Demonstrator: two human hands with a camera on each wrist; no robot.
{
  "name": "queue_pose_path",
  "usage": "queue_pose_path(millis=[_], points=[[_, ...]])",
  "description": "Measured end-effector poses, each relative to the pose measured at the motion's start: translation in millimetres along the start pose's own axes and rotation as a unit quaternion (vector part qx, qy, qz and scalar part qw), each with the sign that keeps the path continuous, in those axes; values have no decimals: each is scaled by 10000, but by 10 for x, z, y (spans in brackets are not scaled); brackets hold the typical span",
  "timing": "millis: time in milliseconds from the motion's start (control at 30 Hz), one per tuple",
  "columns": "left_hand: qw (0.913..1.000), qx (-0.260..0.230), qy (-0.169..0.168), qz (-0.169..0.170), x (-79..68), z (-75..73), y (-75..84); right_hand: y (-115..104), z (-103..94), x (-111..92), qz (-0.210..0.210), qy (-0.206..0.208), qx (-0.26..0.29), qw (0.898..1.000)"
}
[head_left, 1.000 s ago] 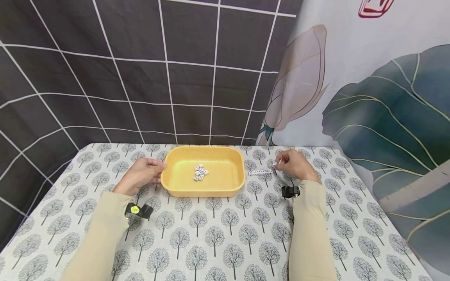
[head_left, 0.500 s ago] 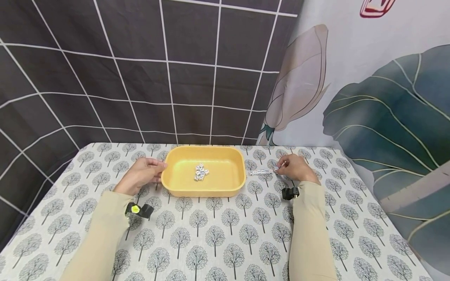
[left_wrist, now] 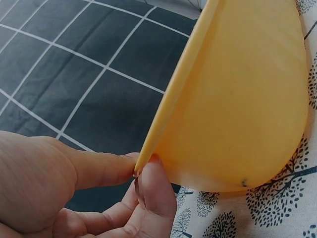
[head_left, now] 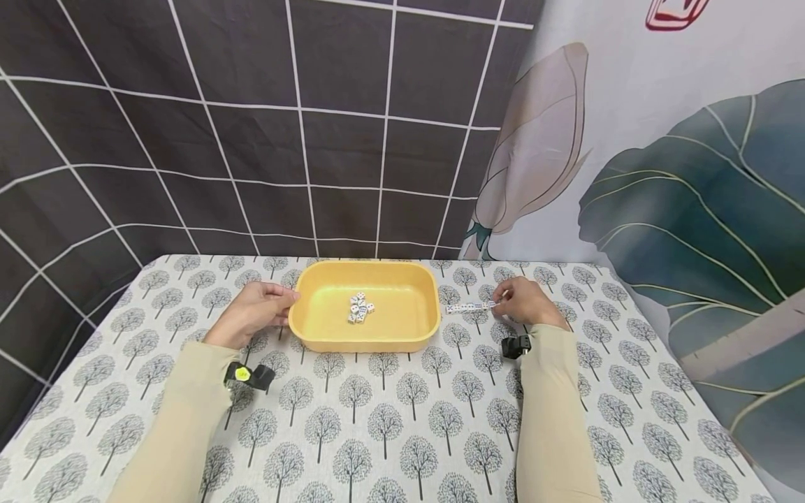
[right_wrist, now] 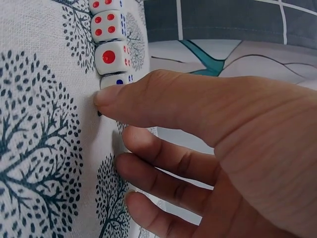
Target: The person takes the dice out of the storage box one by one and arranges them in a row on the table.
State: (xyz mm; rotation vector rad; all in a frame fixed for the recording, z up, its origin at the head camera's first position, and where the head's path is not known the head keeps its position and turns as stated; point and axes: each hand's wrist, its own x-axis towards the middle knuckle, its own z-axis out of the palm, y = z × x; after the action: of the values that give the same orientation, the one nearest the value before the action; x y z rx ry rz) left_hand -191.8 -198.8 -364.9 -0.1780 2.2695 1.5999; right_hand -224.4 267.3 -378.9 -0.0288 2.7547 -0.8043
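My left hand (head_left: pixel 256 311) pinches the left rim of a yellow plastic tub (head_left: pixel 402 307), thumb on one side and fingers on the other in the left wrist view. Several white dice (head_left: pixel 360 308) lie bunched inside the tub. To its right, a straight row of dice (head_left: pixel 464 308) runs along the cloth. My right hand (head_left: pixel 530 301) is at the right end of that row, pinching the last die (right_wrist: pixel 113 80). Its thumb covers much of this die, which sits right against a die with a single red dot (right_wrist: pixel 110 57). The other fingers curl loosely below.
A white tablecloth (head_left: pixel 383 423) with dark tree prints covers the table. Behind it hangs a dark cloth (head_left: pixel 245 140) with a white grid, and a flower-printed curtain (head_left: pixel 553 140) hangs at the right. Each wrist wears a black strap mount (head_left: pixel 251 377).
My right hand has lowered a die to the cloth and moved it slightly left against the row's end, so the row looks longer. The left hand and the tub have stayed put.
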Motion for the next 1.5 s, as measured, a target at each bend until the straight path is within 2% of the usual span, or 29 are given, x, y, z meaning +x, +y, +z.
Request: queue_pose_path(millis=[567,1000,1500], points=[[10000,2,44,-4,5,6,-3,-92,-57,-58,-41,33,-25,10000],[10000,19,23,-32,-6,4,7,-296,-164,-165,-636,422,-187,9969],[10000,74,53,28,-10,10,-4,-574,-109,-142,-1159,752,-195,9902]])
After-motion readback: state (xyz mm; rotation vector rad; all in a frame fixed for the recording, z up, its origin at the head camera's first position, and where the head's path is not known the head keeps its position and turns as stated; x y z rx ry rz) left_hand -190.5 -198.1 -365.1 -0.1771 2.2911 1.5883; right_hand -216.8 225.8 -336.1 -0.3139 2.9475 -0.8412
